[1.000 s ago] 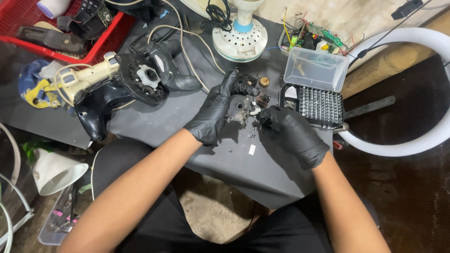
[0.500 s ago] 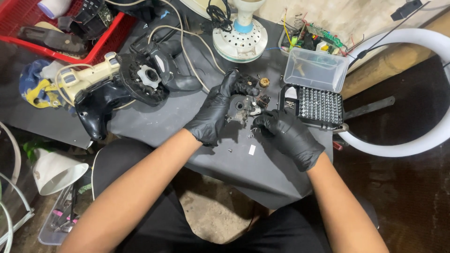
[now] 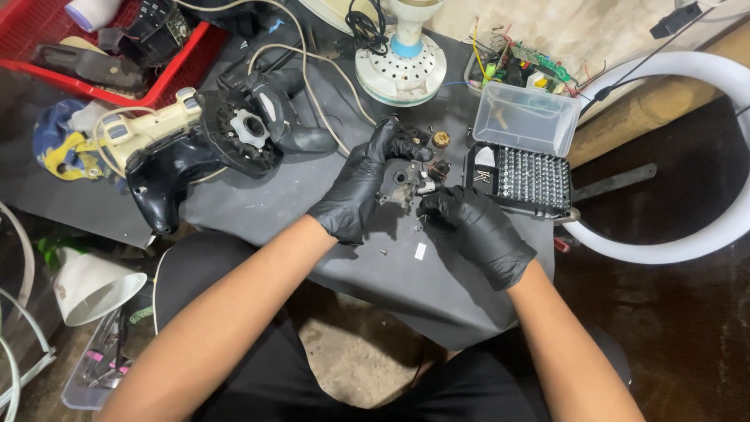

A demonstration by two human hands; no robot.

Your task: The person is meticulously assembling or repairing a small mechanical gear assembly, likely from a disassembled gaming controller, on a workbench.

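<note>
Two gloved hands meet over one small grey gearbox [image 3: 400, 181] held just above the dark mat [image 3: 312, 195]; left hand [image 3: 361, 184] is clenched around its left side and top, steadying it; right hand [image 3: 473, 227] pinches at its lower right edge, though what the fingertips hold cannot be told; loose screws [image 3: 383, 252] and a white chip [image 3: 420, 251] lie on the mat below; a bit case [image 3: 525, 177] sits open just right; a black housing [image 3: 195, 152] lies well left. Risk: small parts may drop or roll off the mat if the gearbox tilts.
</note>
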